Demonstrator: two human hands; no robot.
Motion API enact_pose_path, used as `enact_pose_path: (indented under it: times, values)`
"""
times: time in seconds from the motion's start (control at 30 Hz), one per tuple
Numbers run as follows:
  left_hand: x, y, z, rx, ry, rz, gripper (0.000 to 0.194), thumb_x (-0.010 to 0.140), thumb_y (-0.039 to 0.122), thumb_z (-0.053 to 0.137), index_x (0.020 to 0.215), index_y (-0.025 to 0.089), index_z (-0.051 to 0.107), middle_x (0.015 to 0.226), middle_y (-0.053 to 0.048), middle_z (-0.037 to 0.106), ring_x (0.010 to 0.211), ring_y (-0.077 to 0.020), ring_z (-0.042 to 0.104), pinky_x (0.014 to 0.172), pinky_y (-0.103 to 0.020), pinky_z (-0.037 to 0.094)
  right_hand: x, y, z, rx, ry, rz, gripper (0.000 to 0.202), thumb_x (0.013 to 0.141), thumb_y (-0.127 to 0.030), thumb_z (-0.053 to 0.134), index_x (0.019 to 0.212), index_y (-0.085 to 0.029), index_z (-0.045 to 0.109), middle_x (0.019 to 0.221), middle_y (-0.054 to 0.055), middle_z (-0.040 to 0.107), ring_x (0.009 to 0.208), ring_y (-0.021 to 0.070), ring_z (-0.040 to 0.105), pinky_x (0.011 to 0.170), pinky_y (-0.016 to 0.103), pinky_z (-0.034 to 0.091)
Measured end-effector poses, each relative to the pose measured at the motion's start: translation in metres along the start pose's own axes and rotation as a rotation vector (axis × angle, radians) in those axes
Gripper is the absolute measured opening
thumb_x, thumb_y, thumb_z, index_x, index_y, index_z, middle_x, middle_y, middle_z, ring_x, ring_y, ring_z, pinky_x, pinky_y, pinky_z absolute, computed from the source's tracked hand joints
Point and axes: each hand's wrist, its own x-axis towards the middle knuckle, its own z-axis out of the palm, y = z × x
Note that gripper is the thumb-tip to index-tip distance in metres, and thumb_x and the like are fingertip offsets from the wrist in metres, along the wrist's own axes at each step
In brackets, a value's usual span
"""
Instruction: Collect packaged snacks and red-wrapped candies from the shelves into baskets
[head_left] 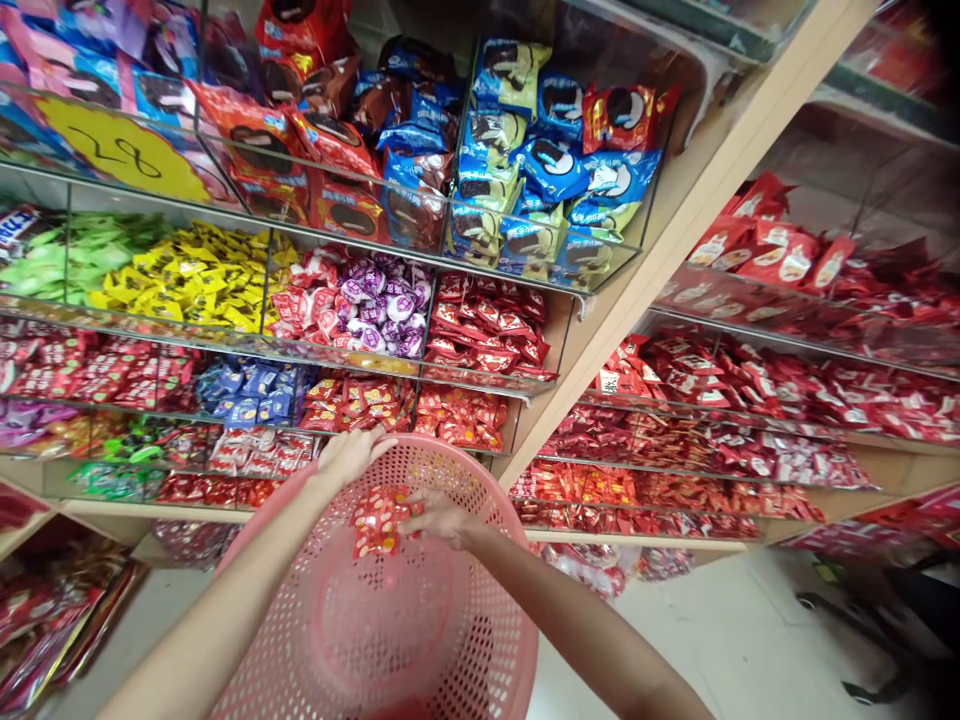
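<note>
A pink plastic basket (pixel 480 640) with perforated walls is tilted with its opening towards me, just in front of the lower shelves. My left hand (pixel 351 458) is closed over its far rim. Inside the basket, near the far wall, my right hand (pixel 439 520) is closed on a small bunch of red wrapped candies (pixel 375 522) with yellow spots. Whether those candies also touch the basket wall cannot be made out. Beyond the rim, similar red-and-yellow candies (pixel 459 418) fill a low shelf compartment.
Clear-fronted shelves of sorted sweets rise ahead, with yellow packets (pixel 199 278), purple-and-white candies (pixel 386 300) and blue snack packs (pixel 555 165). A yellow price sign (pixel 124 148) reads 28. A slanting wooden divider (pixel 660 240) separates red-packet shelves on the right. Dark chair legs (pixel 862 640) stand at lower right.
</note>
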Motion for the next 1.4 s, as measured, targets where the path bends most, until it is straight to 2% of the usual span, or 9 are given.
enact_pose_path:
  times: [0.17,0.3,0.5,0.77,0.9,1.0,1.17,1.3,1.4]
  values:
    - [0.0,-0.001,0.0,0.019,0.013,0.017,0.065,0.083,0.066,0.016,0.124,0.028,0.05,0.094,-0.013,0.068,0.087,-0.0318,0.064,0.072,-0.039,0.046,0.007,0.012,0.027,0.097,-0.044,0.097,0.044,0.043,-0.025,0.084,0.08,-0.018,0.062,0.066,-0.004,0.064,0.055,0.0092,0.057,0.059,0.023,0.047]
    - [0.0,-0.002,0.001,0.014,0.007,0.013,0.064,0.084,0.065,0.016,0.123,0.028,0.05,0.096,-0.012,0.068,0.089,-0.0305,0.063,0.075,-0.039,0.045,0.009,0.012,0.04,0.127,-0.027,0.132,0.039,0.047,-0.026,0.083,0.077,-0.017,0.06,0.068,-0.003,0.065,0.055,0.0099,0.061,0.06,0.023,0.049]
    - [0.0,-0.002,-0.001,0.001,-0.006,0.01,0.063,0.084,0.064,0.016,0.12,0.028,0.052,0.095,-0.012,0.068,0.09,-0.0302,0.063,0.076,-0.038,0.045,0.014,0.013,0.048,0.125,0.068,0.056,0.029,0.056,-0.028,0.078,0.074,-0.017,0.058,0.066,-0.002,0.063,0.055,0.0123,0.062,0.056,0.024,0.05]
    - [0.0,-0.002,-0.001,-0.021,-0.001,0.001,0.064,0.083,0.066,0.019,0.124,0.028,0.05,0.099,-0.013,0.067,0.092,-0.0304,0.063,0.078,-0.04,0.044,0.021,0.027,0.047,-0.141,0.234,-0.123,0.019,0.055,-0.021,0.073,0.068,-0.018,0.06,0.058,-0.005,0.057,0.045,0.0093,0.049,0.044,0.023,0.044]
    - [0.0,-0.003,-0.001,0.002,0.007,0.025,0.063,0.084,0.065,0.017,0.12,0.028,0.053,0.096,-0.012,0.068,0.089,-0.0302,0.064,0.075,-0.039,0.045,0.015,0.026,0.042,-0.459,0.296,-0.304,0.01,0.062,-0.024,0.067,0.058,-0.019,0.058,0.053,-0.004,0.052,0.049,0.0104,0.048,0.05,0.023,0.041]
    - [0.001,-0.004,0.0,0.016,0.026,0.043,0.064,0.084,0.065,0.014,0.119,0.028,0.053,0.094,-0.012,0.069,0.087,-0.0308,0.064,0.072,-0.039,0.046,0.007,0.022,0.039,-0.544,0.351,-0.321,0.017,0.061,-0.028,0.068,0.053,-0.019,0.057,0.05,-0.003,0.05,0.052,0.0126,0.049,0.053,0.024,0.039]
    - [0.002,-0.005,0.002,0.013,0.034,0.029,0.061,0.084,0.064,0.018,0.121,0.028,0.051,0.093,-0.012,0.069,0.086,-0.0299,0.065,0.072,-0.038,0.046,-0.009,-0.006,0.017,-0.669,0.438,-0.418,0.028,0.074,-0.043,0.056,0.058,-0.02,0.056,0.05,-0.003,0.052,0.049,0.011,0.047,0.049,0.022,0.032]
    - [0.002,-0.005,0.002,0.0,0.034,0.047,0.061,0.085,0.064,0.018,0.119,0.027,0.053,0.093,-0.013,0.069,0.086,-0.0305,0.065,0.071,-0.038,0.046,-0.011,-0.05,-0.026,-0.645,0.681,-0.544,0.031,0.083,-0.043,0.043,0.066,-0.019,0.055,0.054,-0.002,0.054,0.051,0.0121,0.049,0.051,0.022,0.033]
    - [0.001,-0.005,0.002,-0.009,0.035,0.053,0.062,0.085,0.063,0.017,0.116,0.026,0.055,0.093,-0.013,0.069,0.087,-0.0311,0.064,0.071,-0.038,0.046,-0.004,-0.07,-0.063,-0.651,0.846,-0.429,0.019,0.083,-0.034,0.045,0.084,-0.019,0.056,0.068,0.0,0.062,0.065,0.0128,0.057,0.06,0.022,0.038]
